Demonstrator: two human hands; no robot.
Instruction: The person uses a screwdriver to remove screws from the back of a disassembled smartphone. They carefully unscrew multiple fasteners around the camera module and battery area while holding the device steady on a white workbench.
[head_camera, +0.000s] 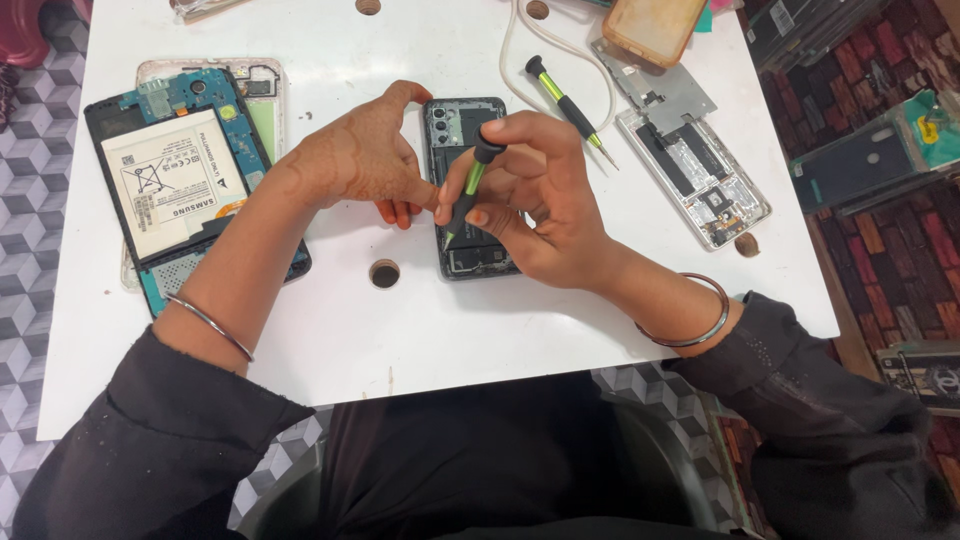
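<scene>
Pinching a screwdriver (468, 195) upright, right hand (545, 205) over opened phone (470, 250), left hand (365, 160) grip curled, steadying it.

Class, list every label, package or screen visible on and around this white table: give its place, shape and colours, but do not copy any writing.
White rectangular battery label with black print: on the opened blue tablet, table's left side.
Dark rectangular panel with teal edge: off the table, right side; whether it is a screen is unclear.
Small black-and-white printed box: lower right, partly cut off.
</scene>
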